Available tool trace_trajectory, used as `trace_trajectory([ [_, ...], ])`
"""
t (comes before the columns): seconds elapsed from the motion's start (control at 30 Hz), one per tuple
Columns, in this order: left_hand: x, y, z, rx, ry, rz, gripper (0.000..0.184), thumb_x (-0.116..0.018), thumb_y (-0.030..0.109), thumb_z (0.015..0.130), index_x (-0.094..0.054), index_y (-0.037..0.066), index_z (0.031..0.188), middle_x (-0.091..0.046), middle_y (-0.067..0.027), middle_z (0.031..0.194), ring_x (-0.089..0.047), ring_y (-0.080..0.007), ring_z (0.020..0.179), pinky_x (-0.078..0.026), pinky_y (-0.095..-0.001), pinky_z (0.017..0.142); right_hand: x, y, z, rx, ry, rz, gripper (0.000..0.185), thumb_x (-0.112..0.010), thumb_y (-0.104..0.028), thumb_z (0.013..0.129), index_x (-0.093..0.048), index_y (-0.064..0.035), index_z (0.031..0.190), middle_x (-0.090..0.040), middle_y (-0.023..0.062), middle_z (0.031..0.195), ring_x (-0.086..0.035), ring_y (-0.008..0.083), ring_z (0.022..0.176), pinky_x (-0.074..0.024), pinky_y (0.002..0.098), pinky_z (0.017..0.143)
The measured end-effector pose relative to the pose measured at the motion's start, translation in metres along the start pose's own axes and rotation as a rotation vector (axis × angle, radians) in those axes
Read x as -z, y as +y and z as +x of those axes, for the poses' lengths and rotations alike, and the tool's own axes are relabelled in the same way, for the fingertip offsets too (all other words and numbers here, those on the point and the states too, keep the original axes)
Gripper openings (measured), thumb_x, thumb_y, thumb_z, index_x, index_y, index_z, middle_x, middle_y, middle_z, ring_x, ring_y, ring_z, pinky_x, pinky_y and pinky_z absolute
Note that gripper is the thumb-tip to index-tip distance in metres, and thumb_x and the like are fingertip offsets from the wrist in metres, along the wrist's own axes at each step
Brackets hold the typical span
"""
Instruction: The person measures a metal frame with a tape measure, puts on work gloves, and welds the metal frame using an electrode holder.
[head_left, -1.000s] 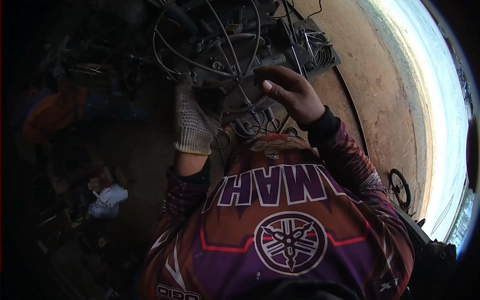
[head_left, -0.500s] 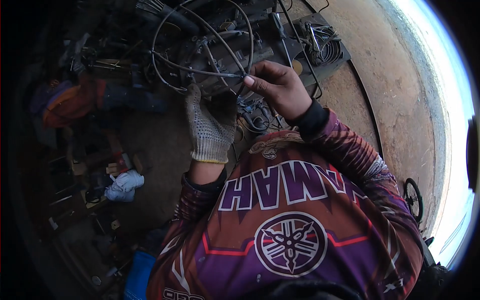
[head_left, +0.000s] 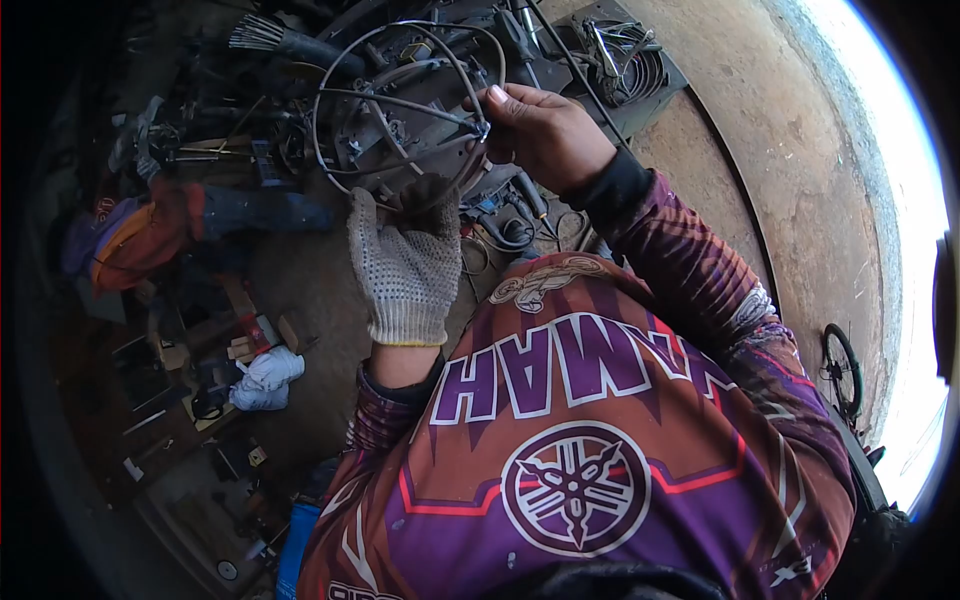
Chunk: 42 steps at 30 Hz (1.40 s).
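A round frame of bent metal rods [head_left: 405, 104] is held up over the cluttered workbench. My left hand [head_left: 408, 262], in a dotted knit glove, has its fingers curled around the lower part of the frame. Bare, my right hand [head_left: 540, 132] pinches the frame's right side, beside a joint where several rods meet; its lower fingers are partly hidden behind the palm.
On the dark workbench [head_left: 640, 118] lie a coil of rod [head_left: 645, 75], a screwdriver [head_left: 520, 40] and a blue power tool [head_left: 490, 205]. Another person [head_left: 150, 230] is at the left, near a white cloth bundle [head_left: 266, 378]. A bicycle wheel [head_left: 842, 370] stands at the right.
The rod frame has turned and shifted in my hands. My right hand has moved up and around its right side and grips it. The view has become brighter and shifted.
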<state>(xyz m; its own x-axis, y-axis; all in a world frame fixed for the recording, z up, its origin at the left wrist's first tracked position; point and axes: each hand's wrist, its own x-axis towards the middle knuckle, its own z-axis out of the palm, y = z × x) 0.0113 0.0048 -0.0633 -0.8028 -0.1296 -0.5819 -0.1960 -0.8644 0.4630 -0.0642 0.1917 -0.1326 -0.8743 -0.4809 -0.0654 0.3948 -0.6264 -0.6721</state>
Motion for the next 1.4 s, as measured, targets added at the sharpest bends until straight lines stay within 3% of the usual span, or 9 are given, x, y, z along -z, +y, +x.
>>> trace_trajectory([
  [0.27, 0.015, -0.001, -0.003, 0.005, -0.025, 0.042, 0.026, -0.061, 0.028, 0.099, -0.064, 0.006, 0.113, -0.07, -0.0154, 0.106, -0.067, -0.0305, 0.103, -0.052, -0.0502, 0.102, 0.007, 0.004, 0.01, -0.006, -0.02, 0.231, 0.025, -0.05, -0.024, 0.106, -0.061, -0.0046, 0.115, -0.066, 0.004, 0.101, -0.067, 0.0167, 0.09, -0.0508, 0.0294, 0.078],
  [0.47, 0.041, 0.012, -0.007, 0.07, -0.137, 0.577, 0.03, -0.063, 0.025, 0.098, -0.061, 0.002, 0.117, -0.069, -0.0117, 0.098, -0.068, -0.0231, 0.097, -0.059, -0.0408, 0.086, 0.031, 0.005, 0.015, 0.041, -0.057, 0.296, 0.026, -0.051, -0.026, 0.106, -0.061, -0.0051, 0.117, -0.065, 0.0031, 0.105, -0.065, 0.0174, 0.093, -0.0507, 0.0301, 0.08],
  [0.53, 0.038, 0.024, -0.015, -0.13, -0.217, 1.428, 0.039, -0.069, 0.022, 0.095, -0.056, -0.001, 0.124, -0.067, -0.0106, 0.1, -0.068, -0.0211, 0.093, -0.06, -0.0361, 0.079, 0.04, 0.007, 0.01, 0.032, -0.081, 0.315, 0.026, -0.051, -0.025, 0.105, -0.061, -0.005, 0.118, -0.064, 0.0031, 0.106, -0.064, 0.0174, 0.094, -0.0507, 0.0305, 0.081],
  [0.67, 0.033, 0.048, -0.021, -0.312, -0.147, 1.538, 0.044, -0.07, 0.017, 0.093, -0.053, -0.003, 0.129, -0.066, -0.0131, 0.105, -0.066, -0.0201, 0.098, -0.056, -0.0369, 0.085, 0.04, 0.004, -0.009, 0.006, -0.071, 0.295, 0.026, -0.051, -0.024, 0.105, -0.059, -0.0037, 0.118, -0.064, 0.0042, 0.105, -0.063, 0.0175, 0.092, -0.0505, 0.0316, 0.081],
  [0.73, 0.024, 0.055, -0.018, -1.219, -0.31, 1.927, 0.065, -0.079, 0.029, 0.086, -0.05, -0.004, 0.134, -0.063, -0.0168, 0.114, -0.065, -0.0256, 0.108, -0.057, -0.0405, 0.089, 0.033, 0.001, -0.023, -0.01, -0.021, 0.301, 0.026, -0.052, -0.025, 0.105, -0.059, -0.0029, 0.116, -0.064, 0.0048, 0.101, -0.063, 0.0181, 0.091, -0.0503, 0.0315, 0.08],
  [0.87, -0.014, 0.055, -0.015, -1.558, -0.581, 1.96, 0.091, -0.089, 0.041, 0.071, -0.047, 0.002, 0.141, -0.056, -0.0205, 0.127, -0.057, -0.0324, 0.12, -0.049, -0.0504, 0.101, 0.035, 0.002, -0.043, -0.053, -0.039, 0.259, 0.028, -0.052, -0.025, 0.105, -0.059, -0.0024, 0.119, -0.065, 0.006, 0.102, -0.063, 0.0171, 0.091, -0.0498, 0.0312, 0.079],
  [0.93, -0.014, 0.054, -0.015, -1.328, -0.716, 2.231, 0.104, -0.092, 0.04, 0.06, -0.044, 0.006, 0.146, -0.055, -0.02, 0.128, -0.052, -0.0366, 0.126, -0.04, -0.0537, 0.111, 0.035, 0.0, -0.046, -0.082, -0.126, 0.219, 0.029, -0.053, -0.026, 0.104, -0.06, -0.0017, 0.118, -0.066, 0.0072, 0.102, -0.062, 0.0162, 0.092, -0.0498, 0.0315, 0.079],
  [1.17, 0.014, 0.056, -0.01, -1.19, -0.71, 2.287, 0.106, -0.092, 0.03, 0.054, -0.043, 0.004, 0.145, -0.047, -0.0187, 0.135, -0.048, -0.0419, 0.127, -0.042, -0.0528, 0.107, 0.026, -0.001, -0.038, -0.139, -0.124, 0.052, 0.035, -0.055, -0.027, 0.104, -0.059, 0.0023, 0.122, -0.066, 0.0068, 0.101, -0.061, 0.0158, 0.094, -0.0475, 0.0317, 0.086],
  [1.4, 0.039, 0.088, -0.015, -1.538, -0.204, 2.282, 0.096, -0.09, 0.033, 0.06, -0.047, 0.003, 0.14, -0.052, -0.0186, 0.128, -0.058, -0.0317, 0.11, -0.053, -0.043, 0.091, 0.082, 0.006, -0.047, -0.037, 0.264, -0.114, 0.028, -0.057, -0.026, 0.104, -0.061, 0.0011, 0.11, -0.059, 0.0026, 0.083, -0.052, 0.0098, 0.071, -0.0421, 0.026, 0.067],
])
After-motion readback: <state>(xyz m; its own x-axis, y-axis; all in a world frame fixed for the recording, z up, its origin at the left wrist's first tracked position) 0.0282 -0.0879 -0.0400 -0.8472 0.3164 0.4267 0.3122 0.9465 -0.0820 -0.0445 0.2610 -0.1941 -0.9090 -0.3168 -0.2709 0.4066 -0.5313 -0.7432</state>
